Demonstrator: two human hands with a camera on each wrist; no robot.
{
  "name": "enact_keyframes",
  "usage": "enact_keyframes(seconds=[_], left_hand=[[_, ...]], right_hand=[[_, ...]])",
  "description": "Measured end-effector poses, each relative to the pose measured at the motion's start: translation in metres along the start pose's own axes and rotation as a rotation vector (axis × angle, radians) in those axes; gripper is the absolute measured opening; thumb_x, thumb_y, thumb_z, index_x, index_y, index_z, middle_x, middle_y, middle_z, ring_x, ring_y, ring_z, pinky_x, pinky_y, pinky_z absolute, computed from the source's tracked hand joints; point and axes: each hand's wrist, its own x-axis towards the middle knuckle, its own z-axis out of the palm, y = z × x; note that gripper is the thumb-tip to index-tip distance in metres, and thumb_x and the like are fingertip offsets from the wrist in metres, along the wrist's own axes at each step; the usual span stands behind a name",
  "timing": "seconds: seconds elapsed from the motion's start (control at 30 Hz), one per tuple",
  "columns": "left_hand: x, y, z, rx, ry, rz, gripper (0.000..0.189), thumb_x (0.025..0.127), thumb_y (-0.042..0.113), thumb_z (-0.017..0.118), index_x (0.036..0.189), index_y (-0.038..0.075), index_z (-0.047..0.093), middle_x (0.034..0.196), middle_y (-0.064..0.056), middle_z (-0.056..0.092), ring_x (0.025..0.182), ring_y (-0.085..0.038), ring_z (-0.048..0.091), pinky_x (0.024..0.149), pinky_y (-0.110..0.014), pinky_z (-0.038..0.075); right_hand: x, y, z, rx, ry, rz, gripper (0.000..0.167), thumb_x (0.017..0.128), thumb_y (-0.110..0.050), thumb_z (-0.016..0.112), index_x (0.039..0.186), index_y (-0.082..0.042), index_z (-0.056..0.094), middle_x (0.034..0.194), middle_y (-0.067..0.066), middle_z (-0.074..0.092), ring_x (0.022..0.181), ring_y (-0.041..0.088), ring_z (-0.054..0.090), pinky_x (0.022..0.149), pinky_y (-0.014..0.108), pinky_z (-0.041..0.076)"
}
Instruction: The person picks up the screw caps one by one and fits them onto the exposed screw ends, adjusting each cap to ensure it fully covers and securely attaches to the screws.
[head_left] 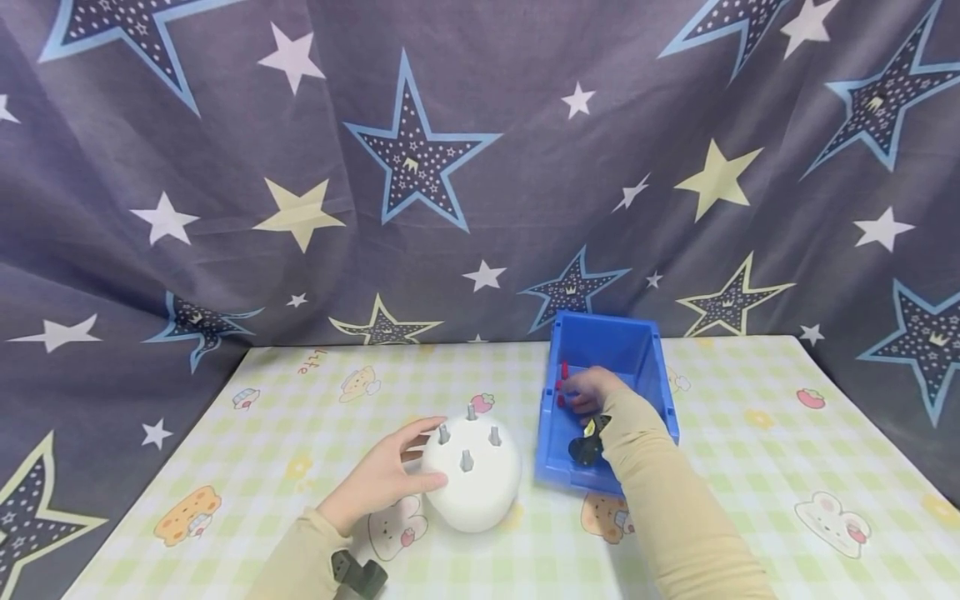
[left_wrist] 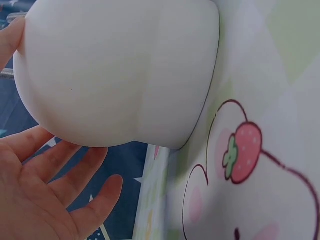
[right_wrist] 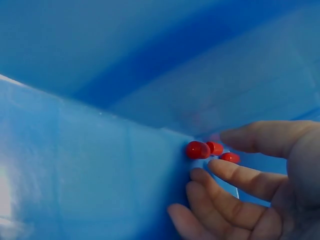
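Note:
A white rounded body (head_left: 474,487) with several grey metal posts on top stands on the table; the left wrist view shows its smooth side (left_wrist: 115,65). My left hand (head_left: 390,475) rests against its left side, thumb at the front and fingers spread behind, loosely extended. Inside a blue plastic bin (head_left: 551,446), my right hand (head_left: 592,388) reaches down toward small red pieces (head_left: 561,386) along the left wall. Seen from the right wrist, these glossy red rounded caps (right_wrist: 195,150) lie in the corner just beyond the fingertips, with thumb and index finger apart.
A pale green checked tablecloth (head_left: 300,533) with cartoon prints covers the table. Behind it hangs a dark star-patterned curtain (head_left: 510,183). The bin's raised walls surround my right hand. Each wrist wears a small black camera (head_left: 360,575).

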Motion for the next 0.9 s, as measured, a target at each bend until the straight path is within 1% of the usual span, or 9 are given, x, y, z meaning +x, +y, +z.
enact_keyframes(seconds=[0.1, 0.17, 0.27, 0.37, 0.5, 0.6, 0.67, 0.77, 0.9], left_hand=[[0.001, 0.0, 0.0, -0.007, 0.005, 0.0, 0.073, 0.078, 0.024, 0.076, 0.14, 0.003, 0.042, 0.14, -0.02, 0.045, 0.122, -0.04, 0.049, 0.103, -0.053, 0.043], [0.001, -0.001, 0.0, -0.01, 0.006, 0.002, 0.073, 0.078, 0.024, 0.076, 0.14, 0.003, 0.042, 0.139, -0.02, 0.045, 0.122, -0.04, 0.049, 0.103, -0.053, 0.043], [0.001, -0.001, 0.0, -0.013, 0.011, -0.001, 0.073, 0.078, 0.024, 0.076, 0.14, 0.003, 0.042, 0.139, -0.02, 0.046, 0.122, -0.04, 0.049, 0.103, -0.052, 0.043], [0.001, -0.002, 0.001, -0.013, 0.008, -0.007, 0.073, 0.079, 0.024, 0.076, 0.14, 0.004, 0.041, 0.14, -0.02, 0.045, 0.122, -0.04, 0.048, 0.103, -0.052, 0.043], [0.0, -0.002, 0.001, -0.017, 0.007, -0.005, 0.074, 0.079, 0.024, 0.076, 0.14, 0.003, 0.041, 0.14, -0.02, 0.045, 0.123, -0.04, 0.048, 0.103, -0.053, 0.043], [0.0, -0.002, 0.001, -0.017, 0.011, -0.001, 0.073, 0.078, 0.024, 0.076, 0.14, 0.003, 0.042, 0.14, -0.02, 0.045, 0.122, -0.039, 0.049, 0.103, -0.053, 0.043], [0.0, -0.002, 0.002, -0.019, 0.013, -0.001, 0.073, 0.078, 0.023, 0.076, 0.14, 0.003, 0.042, 0.139, -0.02, 0.046, 0.122, -0.039, 0.049, 0.103, -0.052, 0.043], [0.0, -0.001, 0.002, -0.02, 0.012, 0.0, 0.073, 0.078, 0.023, 0.076, 0.14, 0.003, 0.042, 0.139, -0.02, 0.046, 0.122, -0.039, 0.049, 0.103, -0.052, 0.043], [-0.001, -0.001, 0.002, -0.018, 0.01, -0.006, 0.073, 0.079, 0.023, 0.076, 0.14, 0.002, 0.041, 0.139, -0.021, 0.045, 0.122, -0.04, 0.049, 0.103, -0.053, 0.043]], right_hand=[[-0.014, -0.006, 0.003, -0.027, 0.017, 0.001, 0.039, 0.088, -0.009, 0.056, 0.121, 0.01, 0.049, 0.124, 0.031, 0.055, 0.115, 0.039, 0.056, 0.087, 0.043, 0.055], [-0.016, -0.008, 0.004, -0.038, 0.02, 0.004, 0.032, 0.087, -0.007, 0.058, 0.115, 0.009, 0.053, 0.121, 0.029, 0.058, 0.114, 0.037, 0.057, 0.087, 0.04, 0.055], [-0.015, -0.007, 0.005, -0.064, 0.015, 0.006, 0.024, 0.086, -0.005, 0.06, 0.107, 0.006, 0.057, 0.116, 0.024, 0.061, 0.112, 0.034, 0.057, 0.087, 0.038, 0.055], [-0.01, -0.005, 0.005, -0.098, 0.021, -0.011, 0.023, 0.085, -0.004, 0.061, 0.107, 0.005, 0.06, 0.11, 0.019, 0.063, 0.107, 0.03, 0.059, 0.086, 0.036, 0.055], [-0.004, -0.001, 0.005, -0.129, 0.044, -0.034, 0.026, 0.082, -0.003, 0.065, 0.106, 0.004, 0.063, 0.096, 0.012, 0.065, 0.094, 0.024, 0.06, 0.081, 0.032, 0.056], [-0.001, 0.0, 0.005, -0.134, 0.054, -0.047, 0.022, 0.08, -0.002, 0.067, 0.101, 0.003, 0.064, 0.086, 0.007, 0.064, 0.087, 0.021, 0.06, 0.077, 0.031, 0.056], [0.0, 0.001, 0.005, -0.139, 0.055, -0.058, 0.019, 0.08, -0.002, 0.067, 0.099, 0.003, 0.065, 0.084, 0.005, 0.065, 0.085, 0.02, 0.06, 0.075, 0.03, 0.056], [-0.001, 0.001, 0.005, -0.154, 0.055, -0.069, 0.019, 0.08, -0.002, 0.067, 0.098, 0.003, 0.066, 0.083, 0.005, 0.066, 0.084, 0.02, 0.061, 0.074, 0.03, 0.056], [-0.001, 0.0, 0.006, -0.166, 0.066, -0.06, 0.023, 0.08, -0.002, 0.068, 0.102, 0.004, 0.066, 0.092, 0.01, 0.068, 0.09, 0.023, 0.063, 0.079, 0.033, 0.056]])
